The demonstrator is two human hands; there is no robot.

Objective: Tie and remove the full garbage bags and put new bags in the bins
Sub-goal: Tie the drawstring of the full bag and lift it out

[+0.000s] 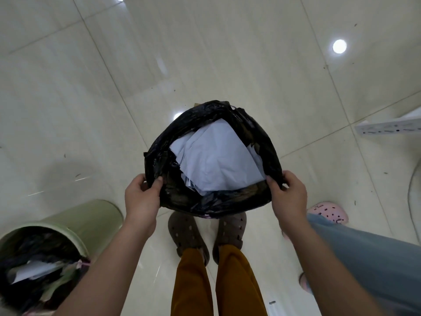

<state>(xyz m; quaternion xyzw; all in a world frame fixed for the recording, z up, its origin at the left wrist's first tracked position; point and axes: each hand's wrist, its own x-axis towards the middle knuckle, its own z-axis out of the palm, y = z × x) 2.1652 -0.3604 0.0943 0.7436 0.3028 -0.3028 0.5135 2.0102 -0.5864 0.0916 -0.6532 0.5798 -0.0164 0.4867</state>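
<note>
A black garbage bag (pixel 257 137) full of crumpled white paper (pixel 214 160) hangs open in front of me above the tiled floor. My left hand (pixel 142 197) pinches the bag's rim at its near left side. My right hand (pixel 287 195) pinches the rim at the near right side. The mouth of the bag is stretched wide between both hands. A pale green bin (pixel 91 222) stands at the lower left, lined with another black bag (pixel 34 247) holding paper scraps.
My feet in brown clogs (pixel 186 233) stand right under the bag. Another person's leg in light jeans (pixel 369 254) and a pink clog (pixel 330 213) are close on the right. A white power strip (pixel 387 128) lies on the floor at the far right.
</note>
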